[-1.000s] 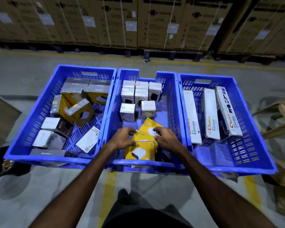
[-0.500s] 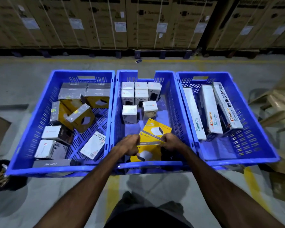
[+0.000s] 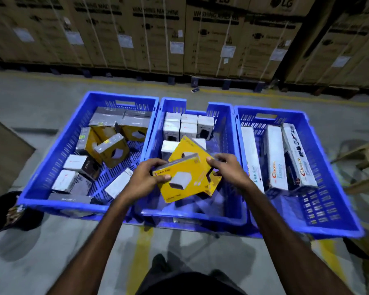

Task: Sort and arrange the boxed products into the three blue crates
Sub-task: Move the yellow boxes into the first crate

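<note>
Above middle crate [image 3: 228, 133] | left hand [image 3: 146, 180] and right hand [image 3: 227, 170], fingers closed on yellow boxes [image 3: 185, 179], tilted | white boxes [image 3: 186, 126] at crate's far end.

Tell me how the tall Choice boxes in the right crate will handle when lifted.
The Choice boxes look like stiff cardboard, so probably rigid, not floppy. Long and narrow, they may swing if gripped at one end. They lean against each other in the right crate, so pulling one could shift its neighbours.
</note>
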### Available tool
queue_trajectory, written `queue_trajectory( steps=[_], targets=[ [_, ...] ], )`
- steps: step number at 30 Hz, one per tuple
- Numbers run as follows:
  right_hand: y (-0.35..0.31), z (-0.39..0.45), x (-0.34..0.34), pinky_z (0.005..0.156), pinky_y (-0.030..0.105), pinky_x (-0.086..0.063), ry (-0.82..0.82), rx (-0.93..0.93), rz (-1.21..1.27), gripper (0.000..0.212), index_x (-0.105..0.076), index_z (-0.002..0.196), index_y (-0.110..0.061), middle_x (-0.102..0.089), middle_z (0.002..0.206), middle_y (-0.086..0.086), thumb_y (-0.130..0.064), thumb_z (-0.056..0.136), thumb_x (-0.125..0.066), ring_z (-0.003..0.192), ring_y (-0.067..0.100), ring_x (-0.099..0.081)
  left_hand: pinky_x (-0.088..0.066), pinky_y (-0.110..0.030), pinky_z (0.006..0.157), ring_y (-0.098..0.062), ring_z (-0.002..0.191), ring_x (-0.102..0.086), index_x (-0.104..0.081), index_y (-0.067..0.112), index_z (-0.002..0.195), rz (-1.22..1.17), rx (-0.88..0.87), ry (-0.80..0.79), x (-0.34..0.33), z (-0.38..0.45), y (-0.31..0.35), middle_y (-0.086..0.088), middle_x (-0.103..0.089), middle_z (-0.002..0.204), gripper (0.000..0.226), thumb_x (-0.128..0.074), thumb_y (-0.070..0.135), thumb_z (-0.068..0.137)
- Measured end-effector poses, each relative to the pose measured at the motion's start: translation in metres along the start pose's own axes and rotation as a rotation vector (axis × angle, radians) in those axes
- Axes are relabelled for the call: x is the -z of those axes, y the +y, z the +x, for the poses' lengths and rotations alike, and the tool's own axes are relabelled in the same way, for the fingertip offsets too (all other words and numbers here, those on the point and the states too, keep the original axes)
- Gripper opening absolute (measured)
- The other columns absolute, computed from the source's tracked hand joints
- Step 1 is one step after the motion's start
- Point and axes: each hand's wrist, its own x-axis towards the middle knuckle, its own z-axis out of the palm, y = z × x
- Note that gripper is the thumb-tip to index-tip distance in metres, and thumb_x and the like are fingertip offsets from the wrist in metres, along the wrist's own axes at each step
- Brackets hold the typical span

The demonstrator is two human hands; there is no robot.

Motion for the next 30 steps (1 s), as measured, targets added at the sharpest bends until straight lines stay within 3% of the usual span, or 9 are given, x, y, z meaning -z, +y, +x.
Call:
queue_trajectory(
  steps=[2,4,8,13,19,22,24,27,30],
  targets=[
    [-0.020,-0.003,0.004,0.059,0.021,-0.053,-0.017,-0.020,0.220,0.021,-0.071,0.095,-0.006,-0.068,0.078,-0.002,-0.024,0.102,-0.065,0.068,0.008,-0.066,-0.055,-0.044,0.085,-0.025,0.100,-0.072,-0.073,0.010,0.115,-0.284,0.084,0.043,0.007,-0.017,0.001,-0.017,-0.073,0.114,0.026,-0.079,0.017,0.091],
    [-0.028,-0.002,0.004,0.059,0.022,-0.054,-0.013,-0.054,0.382,0.021,-0.072,0.096,-0.005,-0.068,0.081,0.003,-0.023,0.102,-0.064,0.069,0.010,-0.064,-0.054,-0.046,0.083,-0.031,0.096,-0.069,-0.072,0.002,0.115,-0.512,0.139,0.105,0.012,-0.033,0.002,-0.024,-0.073,0.111,0.033,-0.078,0.023,0.091],
    [-0.035,0.002,-0.012,0.064,0.024,-0.058,-0.038,-0.109,0.513,0.018,-0.071,0.095,-0.007,-0.071,0.089,0.007,-0.024,0.100,-0.067,0.077,0.018,-0.062,-0.059,-0.028,0.064,-0.020,0.075,-0.071,-0.071,0.005,0.102,-0.680,0.228,0.312,0.026,-0.060,0.000,-0.009,-0.074,0.086,0.034,-0.077,0.030,0.080],
    [-0.051,0.008,-0.049,0.075,0.034,-0.061,-0.104,-0.047,0.363,0.025,-0.074,0.093,-0.002,-0.070,0.082,0.007,-0.027,0.095,-0.075,0.072,0.016,-0.064,-0.062,-0.033,0.065,-0.022,0.075,-0.074,-0.072,0.007,0.106,-0.519,0.246,0.596,0.064,-0.081,-0.013,-0.005,-0.079,0.085,0.015,-0.074,0.014,0.093],
    [-0.098,0.025,-0.122,0.055,0.023,-0.055,-0.043,0.012,0.166,0.028,-0.074,0.075,-0.007,-0.071,0.071,0.009,-0.030,0.089,-0.079,0.056,0.013,-0.065,-0.058,-0.046,0.073,-0.027,0.085,-0.071,-0.075,0.018,0.103,-0.043,0.199,0.794,0.133,-0.075,-0.020,-0.005,-0.074,0.093,0.027,-0.087,0.025,0.080],
    [-0.115,0.033,-0.160,0.054,0.027,-0.053,-0.019,0.003,0.083,0.040,-0.076,0.076,-0.004,-0.077,0.072,0.010,-0.043,0.081,-0.082,0.056,0.017,-0.073,-0.045,-0.033,0.079,-0.022,0.089,-0.066,-0.075,0.006,0.112,0.210,0.173,0.784,0.157,-0.056,-0.017,-0.005,-0.071,0.095,0.034,-0.087,0.013,0.081],
    [-0.120,0.039,-0.181,0.064,0.035,-0.060,-0.008,0.012,-0.015,0.041,-0.076,0.073,-0.011,-0.076,0.068,0.005,-0.051,0.068,-0.078,0.065,0.022,-0.076,-0.048,-0.034,0.083,-0.024,0.096,-0.068,-0.074,0.002,0.117,0.283,0.185,0.696,0.172,-0.040,-0.029,-0.012,-0.074,0.104,0.041,-0.087,0.012,0.081],
    [-0.117,0.046,-0.204,0.080,0.039,-0.061,0.074,0.063,-0.108,0.013,-0.071,0.077,-0.020,-0.078,0.084,0.003,-0.029,0.068,-0.074,0.085,0.025,-0.075,-0.053,-0.035,0.086,-0.026,0.101,-0.071,-0.074,0.003,0.119,0.299,0.257,0.555,0.181,-0.021,-0.056,-0.012,-0.076,0.114,0.037,-0.082,0.006,0.083],
    [-0.113,0.042,-0.213,0.078,0.027,-0.051,0.081,0.141,-0.119,0.013,-0.076,0.093,-0.016,-0.077,0.093,0.002,-0.015,0.081,-0.074,0.092,0.019,-0.071,-0.054,-0.039,0.093,-0.026,0.112,-0.067,-0.078,0.018,0.103,0.415,0.227,0.548,0.179,-0.004,-0.095,-0.003,-0.077,0.112,0.034,-0.070,0.000,0.075]
  ],
)
